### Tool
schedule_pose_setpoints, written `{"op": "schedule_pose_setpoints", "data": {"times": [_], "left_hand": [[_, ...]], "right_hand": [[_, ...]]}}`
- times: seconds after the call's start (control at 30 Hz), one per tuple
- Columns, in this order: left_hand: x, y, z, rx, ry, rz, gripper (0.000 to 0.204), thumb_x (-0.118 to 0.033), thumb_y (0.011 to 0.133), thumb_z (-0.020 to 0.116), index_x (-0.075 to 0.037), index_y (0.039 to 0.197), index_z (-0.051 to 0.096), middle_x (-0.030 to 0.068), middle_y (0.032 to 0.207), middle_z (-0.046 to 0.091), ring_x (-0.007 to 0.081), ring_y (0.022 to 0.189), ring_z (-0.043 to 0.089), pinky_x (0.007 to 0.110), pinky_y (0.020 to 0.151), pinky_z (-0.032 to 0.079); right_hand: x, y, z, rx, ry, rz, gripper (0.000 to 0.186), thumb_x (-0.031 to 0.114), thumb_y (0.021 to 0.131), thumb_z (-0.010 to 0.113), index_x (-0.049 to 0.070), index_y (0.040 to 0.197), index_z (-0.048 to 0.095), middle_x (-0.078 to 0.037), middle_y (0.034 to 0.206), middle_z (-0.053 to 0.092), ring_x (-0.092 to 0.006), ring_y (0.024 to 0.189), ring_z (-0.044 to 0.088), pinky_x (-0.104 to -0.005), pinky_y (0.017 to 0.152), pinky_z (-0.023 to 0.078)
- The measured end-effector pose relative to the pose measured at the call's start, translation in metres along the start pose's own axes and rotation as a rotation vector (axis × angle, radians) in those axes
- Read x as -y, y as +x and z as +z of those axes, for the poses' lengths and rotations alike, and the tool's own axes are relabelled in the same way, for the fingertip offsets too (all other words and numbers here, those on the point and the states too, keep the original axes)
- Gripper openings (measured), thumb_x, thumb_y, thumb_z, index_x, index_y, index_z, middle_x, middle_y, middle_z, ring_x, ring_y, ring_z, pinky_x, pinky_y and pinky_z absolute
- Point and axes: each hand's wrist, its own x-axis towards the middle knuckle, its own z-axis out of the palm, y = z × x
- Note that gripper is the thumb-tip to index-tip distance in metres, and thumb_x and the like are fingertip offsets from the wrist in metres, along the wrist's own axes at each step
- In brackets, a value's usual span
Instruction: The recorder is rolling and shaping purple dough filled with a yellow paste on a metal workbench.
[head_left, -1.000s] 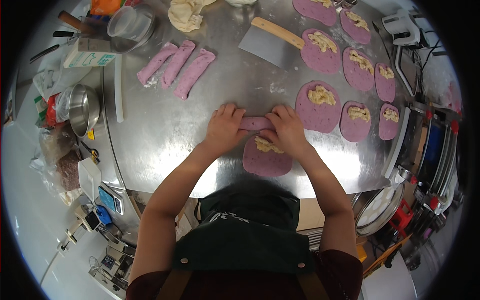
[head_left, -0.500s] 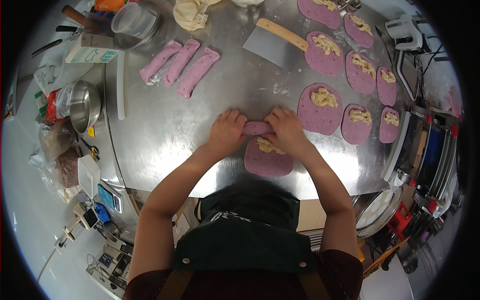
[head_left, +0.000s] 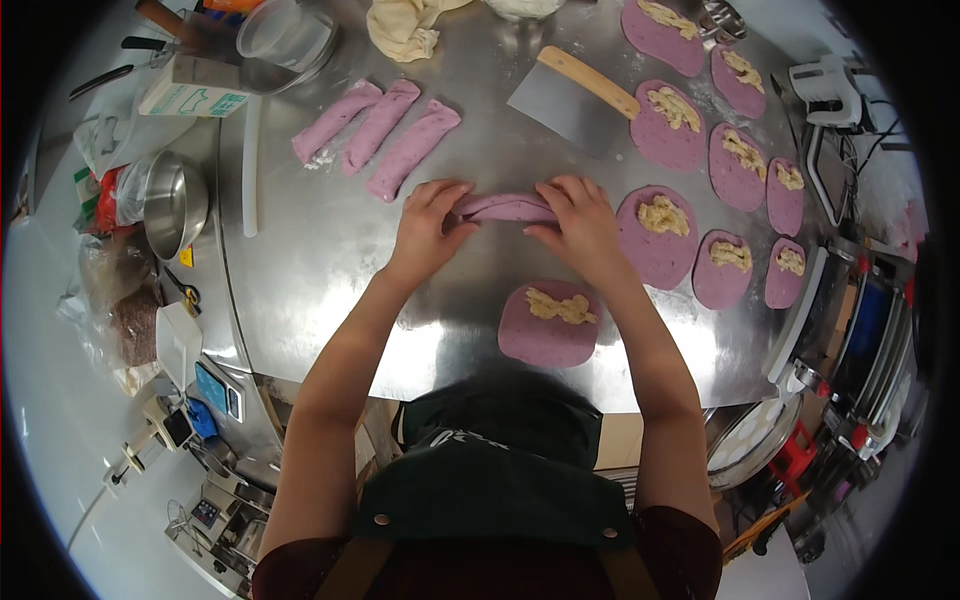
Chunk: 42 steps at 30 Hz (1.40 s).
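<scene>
A rolled strip of purple dough [head_left: 508, 208] spans the space between my two hands over the steel table [head_left: 330, 270]. My left hand [head_left: 430, 225] pinches its left end, thumb below and fingers above. At its right end, my right hand [head_left: 578, 222] grips the same way. A seam runs along the roll. Nearer to me lies a flat purple dough piece [head_left: 548, 342] topped with a pale, lumpy filling [head_left: 558, 306]. Beyond my left hand rest finished-looking dough rolls [head_left: 412, 150], side by side. Several more flat dough pieces with filling [head_left: 655, 245] lie to my right.
A wooden-handled dough scraper [head_left: 570, 100] lies ahead, beside a pale dough lump [head_left: 403, 30]. At left are a white bar [head_left: 251, 170], a steel bowl [head_left: 175, 205], a carton [head_left: 195, 88] and a kitchen scale [head_left: 218, 390]. A white hand mixer [head_left: 825, 90] stands at far right.
Both hands have moved away from me with the dough roll, off the flat piece near me. The roll now looks longer, with its seam showing.
</scene>
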Motion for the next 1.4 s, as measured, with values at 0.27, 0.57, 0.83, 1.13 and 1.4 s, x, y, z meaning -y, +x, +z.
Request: {"op": "schedule_pose_setpoints", "data": {"times": [0.27, 0.57, 0.83, 1.13, 1.4], "left_hand": [[0.006, -0.006, 0.009, -0.091, 0.043, 0.115, 0.047, -0.005, 0.059, 0.076, -0.005, 0.103, 0.063, 0.0084, 0.105, 0.061, 0.0287, 0.096, 0.056, 0.038, 0.082, 0.045], [0.018, 0.0, 0.008, -0.161, -0.045, 0.019, 0.041, -0.001, 0.063, 0.074, -0.005, 0.103, 0.063, 0.0094, 0.099, 0.063, 0.0299, 0.093, 0.057, 0.038, 0.081, 0.046], [0.012, -0.005, 0.009, -0.182, -0.049, 0.018, 0.051, -0.002, 0.061, 0.075, -0.006, 0.11, 0.06, 0.0098, 0.107, 0.06, 0.0298, 0.098, 0.054, 0.038, 0.083, 0.045], [0.002, -0.01, 0.027, -0.205, -0.258, -0.482, 0.062, -0.003, 0.07, 0.074, 0.001, 0.125, 0.046, 0.012, 0.103, 0.058, 0.0217, 0.088, 0.059, 0.029, 0.074, 0.049], [-0.016, 0.004, 0.032, -0.405, -0.53, -0.405, 0.05, 0.005, 0.076, 0.066, -0.004, 0.123, 0.051, 0.0105, 0.106, 0.058, 0.0215, 0.095, 0.061, 0.03, 0.078, 0.052]], "right_hand": [[0.031, 0.026, 0.032, -0.064, 0.023, -0.152, 0.04, 0.021, 0.063, 0.075, 0.009, 0.1, 0.064, -0.004, 0.102, 0.055, -0.0236, 0.098, 0.052, -0.0401, 0.085, 0.041], [0.024, 0.042, 0.038, 0.02, 0.179, -0.071, 0.029, 0.014, 0.068, 0.072, 0.008, 0.096, 0.066, -0.004, 0.09, 0.059, -0.0247, 0.089, 0.056, -0.0384, 0.079, 0.042], [0.028, 0.043, 0.038, -0.021, 0.151, -0.093, 0.02, 0.016, 0.07, 0.071, 0.009, 0.088, 0.066, -0.004, 0.083, 0.059, -0.024, 0.083, 0.057, -0.0381, 0.077, 0.042], [0.019, 0.048, 0.041, -0.02, 0.292, 0.032, 0.02, 0.016, 0.07, 0.073, 0.008, 0.087, 0.065, -0.006, 0.08, 0.06, -0.0267, 0.079, 0.058, -0.0379, 0.076, 0.043], [0.016, 0.049, 0.038, -0.02, 0.503, 0.105, 0.022, 0.001, 0.072, 0.071, 0.002, 0.093, 0.064, -0.008, 0.083, 0.061, -0.0213, 0.074, 0.06, -0.0288, 0.064, 0.047]]}}
